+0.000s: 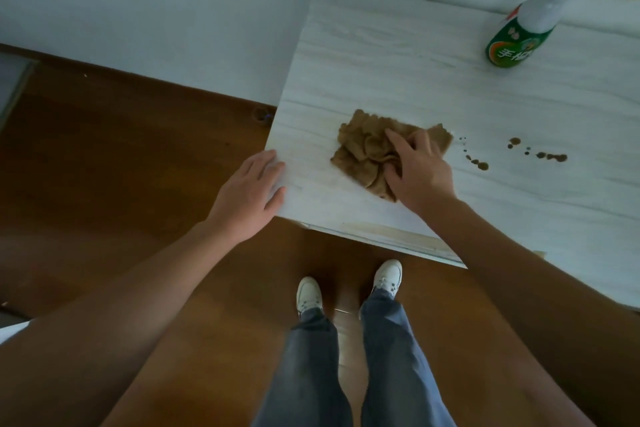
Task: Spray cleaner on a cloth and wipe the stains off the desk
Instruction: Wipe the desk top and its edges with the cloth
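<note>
Head view, cloth, stains, bottle behind

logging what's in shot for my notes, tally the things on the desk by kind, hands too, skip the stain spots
spray bottle: 1
brown cloth: 1
hands: 2 (left hand resting flat on the desk edge, right hand gripping the cloth)
total: 4
</note>
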A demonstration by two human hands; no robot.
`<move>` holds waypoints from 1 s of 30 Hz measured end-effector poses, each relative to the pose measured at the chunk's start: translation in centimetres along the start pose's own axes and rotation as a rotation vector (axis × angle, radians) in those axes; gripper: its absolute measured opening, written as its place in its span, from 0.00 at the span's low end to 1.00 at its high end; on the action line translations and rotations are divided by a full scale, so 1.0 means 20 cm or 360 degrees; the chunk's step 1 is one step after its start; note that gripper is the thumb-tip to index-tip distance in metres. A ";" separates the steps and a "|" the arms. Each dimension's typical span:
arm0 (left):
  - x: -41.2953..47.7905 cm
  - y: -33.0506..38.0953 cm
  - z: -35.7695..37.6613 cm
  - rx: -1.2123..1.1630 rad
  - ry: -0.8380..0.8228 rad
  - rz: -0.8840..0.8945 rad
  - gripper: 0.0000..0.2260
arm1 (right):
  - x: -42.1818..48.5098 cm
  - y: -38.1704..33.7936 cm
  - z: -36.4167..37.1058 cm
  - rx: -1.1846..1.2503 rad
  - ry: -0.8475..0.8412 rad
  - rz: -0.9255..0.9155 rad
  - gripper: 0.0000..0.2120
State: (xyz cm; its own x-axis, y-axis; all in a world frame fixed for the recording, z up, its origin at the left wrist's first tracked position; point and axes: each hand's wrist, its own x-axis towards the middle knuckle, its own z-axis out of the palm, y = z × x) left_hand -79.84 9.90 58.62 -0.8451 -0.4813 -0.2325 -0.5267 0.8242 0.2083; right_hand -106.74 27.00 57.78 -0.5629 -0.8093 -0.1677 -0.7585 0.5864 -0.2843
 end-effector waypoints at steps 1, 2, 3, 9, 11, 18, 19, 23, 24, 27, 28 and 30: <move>-0.01 -0.02 0.01 -0.0042 -0.0006 0.0009 0.24 | -0.01 -0.05 0.02 -0.0013 -0.0023 0.0038 0.30; -0.01 -0.03 0.01 -0.0088 -0.0010 0.0008 0.24 | -0.03 -0.11 0.03 -0.0024 -0.0061 0.0049 0.31; -0.01 -0.03 0.01 -0.0127 -0.0016 0.0000 0.24 | -0.05 -0.17 0.05 -0.0028 -0.0098 0.0038 0.32; -0.02 -0.06 0.05 -0.0092 -0.0026 0.0079 0.26 | -0.22 -0.54 0.19 0.0093 -0.0132 -0.0060 0.30; -0.03 -0.07 0.07 -0.0087 0.0040 0.0131 0.26 | -0.30 -0.59 0.23 0.0138 -0.0085 -0.0094 0.27; -0.02 -0.02 0.09 0.0004 0.0188 0.0222 0.23 | -0.48 -0.34 0.20 0.0276 0.0132 0.0227 0.22; -0.02 0.00 0.09 0.0005 0.0192 0.0253 0.24 | -0.51 -0.28 0.18 0.0268 0.0158 0.0306 0.23; -0.03 0.08 0.13 -0.0033 0.0172 0.0346 0.23 | -0.58 -0.08 0.13 0.0237 0.0193 0.0596 0.24; -0.03 0.09 0.15 -0.0036 0.0181 0.0345 0.23 | -0.58 -0.07 0.12 0.0229 0.0189 0.0639 0.25; -0.03 0.10 0.18 -0.0019 0.0211 0.0324 0.23 | -0.54 -0.16 0.12 0.0220 0.0142 0.0693 0.27; -0.03 0.10 0.19 -0.0005 0.0216 0.0319 0.23 | -0.52 -0.22 0.12 0.0231 0.0107 0.0669 0.28; -0.04 0.10 0.21 0.0025 0.0222 0.0317 0.24 | -0.48 -0.36 0.15 0.0259 0.0038 0.0542 0.28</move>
State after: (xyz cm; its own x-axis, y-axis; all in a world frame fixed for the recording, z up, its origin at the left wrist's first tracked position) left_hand -79.86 13.24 55.25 -0.9372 -0.3444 -0.0546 -0.3476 0.9109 0.2221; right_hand -94.89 30.48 58.65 -0.7826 -0.5670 -0.2569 -0.4657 0.8072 -0.3627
